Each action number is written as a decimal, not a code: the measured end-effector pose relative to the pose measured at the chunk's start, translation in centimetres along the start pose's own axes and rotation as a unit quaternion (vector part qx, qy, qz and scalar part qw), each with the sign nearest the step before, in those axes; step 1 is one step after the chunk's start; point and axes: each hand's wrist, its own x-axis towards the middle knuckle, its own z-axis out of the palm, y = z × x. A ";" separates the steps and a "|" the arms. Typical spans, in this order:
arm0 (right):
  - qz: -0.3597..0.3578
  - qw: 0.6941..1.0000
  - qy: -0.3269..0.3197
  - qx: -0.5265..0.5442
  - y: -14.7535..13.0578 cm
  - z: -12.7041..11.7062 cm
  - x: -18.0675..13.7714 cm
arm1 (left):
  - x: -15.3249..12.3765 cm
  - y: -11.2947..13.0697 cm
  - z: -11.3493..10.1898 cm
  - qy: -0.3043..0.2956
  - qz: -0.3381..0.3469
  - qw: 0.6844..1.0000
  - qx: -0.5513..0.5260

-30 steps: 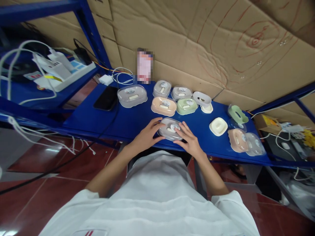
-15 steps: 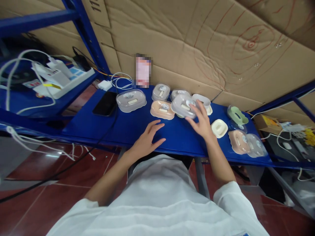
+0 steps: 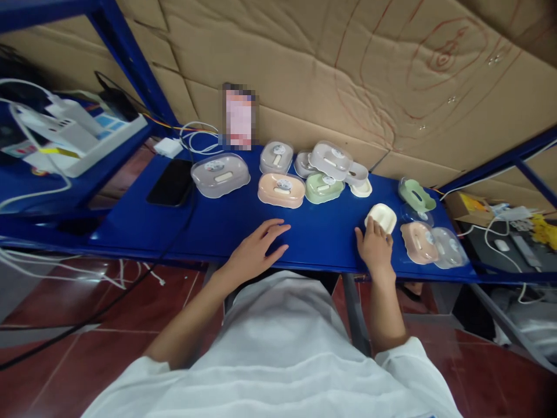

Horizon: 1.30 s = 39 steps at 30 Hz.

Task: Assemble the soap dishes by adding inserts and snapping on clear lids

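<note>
My left hand [image 3: 261,248] hovers over the near part of the blue table with its fingers spread, holding nothing. My right hand [image 3: 376,247] is at a small cream soap dish [image 3: 383,215]; its fingertips reach the dish's near edge while the thumb stands apart to the left. Beyond my hands are lidded soap boxes: a peach one [image 3: 281,194], a green one [image 3: 324,190] and a large grey one [image 3: 221,179]. Another grey soap box [image 3: 331,159] rests tilted on the pieces at the back, partly covering them.
At the table's right end lie a green tray piece [image 3: 418,195], a peach soap box [image 3: 418,241] and a clear-lidded grey one [image 3: 448,248]. On the left are a black phone [image 3: 170,183], a white charger [image 3: 168,147] and cables. A cardboard wall [image 3: 278,75] closes off the back.
My right hand has let go of the grey soap box, now resting at the back, and moved right and nearer to the cream dish. My left hand has barely moved.
</note>
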 end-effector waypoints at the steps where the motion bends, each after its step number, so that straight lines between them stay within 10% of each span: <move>1: -0.036 0.999 0.005 0.025 0.0 0.0 -1.4 | 0.0 0.1 0.0 -0.003 0.010 1.000 0.009; 8: -0.407 0.870 -0.075 0.269 -1.9 -2.0 -2.9 | 0.2 0.4 0.0 -0.039 0.116 0.990 0.075; 13: -0.270 0.945 0.067 0.174 -0.9 -0.6 9.1 | 0.4 0.4 -0.1 -0.058 0.110 0.990 0.072; 18: -0.173 0.980 0.070 0.062 1.2 0.7 16.7 | 0.2 0.5 -0.3 -0.018 0.113 0.992 0.056; 24: -0.149 0.964 0.179 0.130 2.9 -1.0 8.7 | 0.0 0.2 -0.1 -0.010 0.061 0.996 0.067; 30: -0.269 0.907 0.132 0.294 -1.6 0.1 -3.5 | -0.1 0.1 -0.1 0.000 0.043 0.999 0.013; 39: -0.421 0.866 0.042 0.265 -6.9 0.7 -4.2 | 0.2 -0.6 0.0 -0.010 0.096 0.995 0.027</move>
